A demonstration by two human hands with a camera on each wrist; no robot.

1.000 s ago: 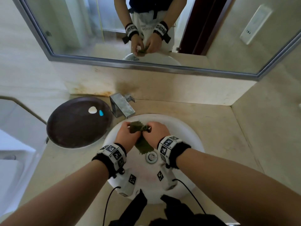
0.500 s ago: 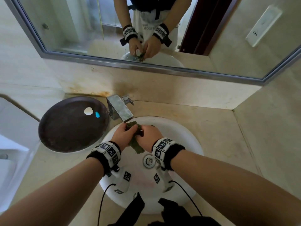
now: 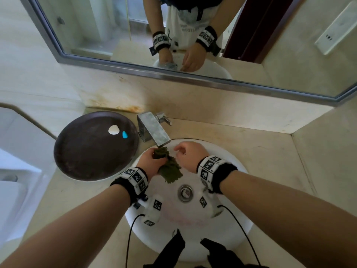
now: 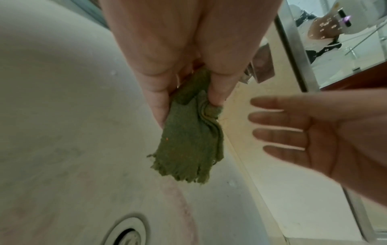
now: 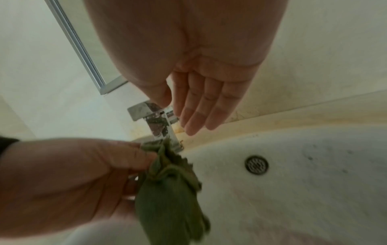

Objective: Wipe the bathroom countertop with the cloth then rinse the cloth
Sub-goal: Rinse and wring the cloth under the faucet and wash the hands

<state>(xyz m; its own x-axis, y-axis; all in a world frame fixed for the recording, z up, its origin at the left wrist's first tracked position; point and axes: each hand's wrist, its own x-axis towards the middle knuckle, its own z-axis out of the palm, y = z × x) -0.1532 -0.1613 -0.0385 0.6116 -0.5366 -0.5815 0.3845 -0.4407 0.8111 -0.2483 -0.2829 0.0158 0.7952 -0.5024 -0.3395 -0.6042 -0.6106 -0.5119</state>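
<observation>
My left hand (image 3: 152, 161) grips a bunched green cloth (image 3: 170, 169) over the white basin (image 3: 228, 229), just under the spout of the chrome faucet (image 3: 152, 128). The cloth (image 4: 188, 140) hangs down from my left fingers (image 4: 159, 106) with its frayed edge lowest; the right wrist view shows the same cloth (image 5: 167, 190) squeezed in that hand. My right hand (image 3: 188, 155) is beside the cloth, apart from it, with straight fingers (image 5: 199, 114) and nothing held. No water stream is visible. The beige countertop (image 3: 260, 151) surrounds the basin.
A dark round tray (image 3: 92, 149) with a white piece (image 3: 113, 130) and a blue piece (image 3: 125, 134) lies left of the faucet. The drain (image 3: 185, 192) sits mid-basin. A mirror (image 3: 193, 35) runs along the back wall. A side wall (image 3: 328, 161) closes the right.
Both hands held the cloth together before. My right hand has let go and moved right with its fingers straightened; the left hand keeps the cloth under the spout.
</observation>
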